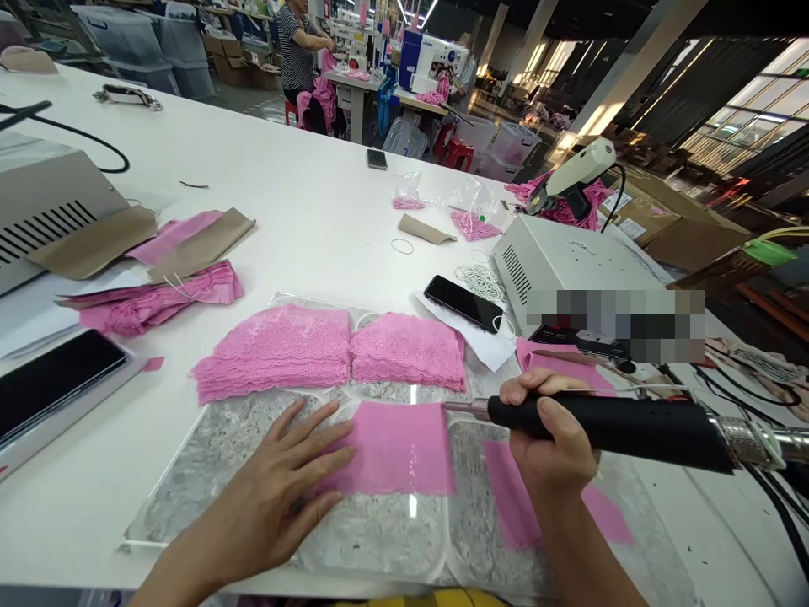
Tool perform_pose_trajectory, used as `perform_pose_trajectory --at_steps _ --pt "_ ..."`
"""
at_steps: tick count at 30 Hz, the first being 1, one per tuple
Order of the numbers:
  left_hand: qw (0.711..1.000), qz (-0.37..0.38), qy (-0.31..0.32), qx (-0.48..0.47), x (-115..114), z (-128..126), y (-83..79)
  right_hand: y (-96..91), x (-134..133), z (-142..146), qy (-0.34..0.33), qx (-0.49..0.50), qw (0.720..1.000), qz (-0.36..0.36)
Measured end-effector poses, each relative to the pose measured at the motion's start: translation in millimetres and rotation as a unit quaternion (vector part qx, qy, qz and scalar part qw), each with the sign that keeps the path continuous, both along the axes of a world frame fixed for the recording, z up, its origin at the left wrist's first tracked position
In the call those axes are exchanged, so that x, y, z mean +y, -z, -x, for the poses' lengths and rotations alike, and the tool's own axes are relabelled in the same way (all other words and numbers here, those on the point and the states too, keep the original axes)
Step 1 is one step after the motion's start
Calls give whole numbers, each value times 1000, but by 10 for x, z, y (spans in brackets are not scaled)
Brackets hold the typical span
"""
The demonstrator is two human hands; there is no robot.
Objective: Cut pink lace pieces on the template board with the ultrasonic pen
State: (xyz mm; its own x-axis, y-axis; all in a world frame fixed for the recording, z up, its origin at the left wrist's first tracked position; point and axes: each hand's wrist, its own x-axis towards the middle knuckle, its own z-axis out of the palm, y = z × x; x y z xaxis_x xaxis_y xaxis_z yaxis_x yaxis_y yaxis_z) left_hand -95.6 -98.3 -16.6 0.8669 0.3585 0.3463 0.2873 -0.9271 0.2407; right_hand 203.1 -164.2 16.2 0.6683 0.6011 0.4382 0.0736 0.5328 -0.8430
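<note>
My left hand [287, 485] lies flat with fingers spread, its fingertips on the left side of a pink fabric piece [401, 447]. That piece rests on a clear sheet over a grey mottled board [372, 535]. My right hand [553, 430] is wrapped round a black-handled tool [632, 430] with a thin metal tip. The tip touches or hovers at the fabric's upper right corner; I cannot tell which. Beyond the fabric lie two stacks of pink lace pieces, a left stack [278, 350] and a right stack [408, 350]. Another pink piece [506, 497] is partly hidden under my right forearm.
Grey vented boxes stand at right [569, 257] and left [50, 198]. A phone [464, 302] lies on paper beyond the lace. A bundle of pink pieces [170, 299] and a large black-screened device [60, 392] sit at left. Cables [777, 497] run along the right. A person [303, 51] sits at a sewing machine behind.
</note>
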Motion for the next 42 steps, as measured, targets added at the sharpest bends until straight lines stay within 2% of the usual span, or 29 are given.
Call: perform_pose_trajectory --at_steps 7,15,25,42 --pt "1000 1 3 7 6 5 -14 -39 -66 -33 6 8 1000 -5" --pt "999 24 -2 27 4 1 -40 -31 -261 -90 -24 46 999 9" --pt "999 40 -9 23 -5 -10 -54 -7 -229 -57 -47 34 998 -9" --pt "998 51 -5 31 4 3 -39 -10 -211 -49 -37 14 999 -4"
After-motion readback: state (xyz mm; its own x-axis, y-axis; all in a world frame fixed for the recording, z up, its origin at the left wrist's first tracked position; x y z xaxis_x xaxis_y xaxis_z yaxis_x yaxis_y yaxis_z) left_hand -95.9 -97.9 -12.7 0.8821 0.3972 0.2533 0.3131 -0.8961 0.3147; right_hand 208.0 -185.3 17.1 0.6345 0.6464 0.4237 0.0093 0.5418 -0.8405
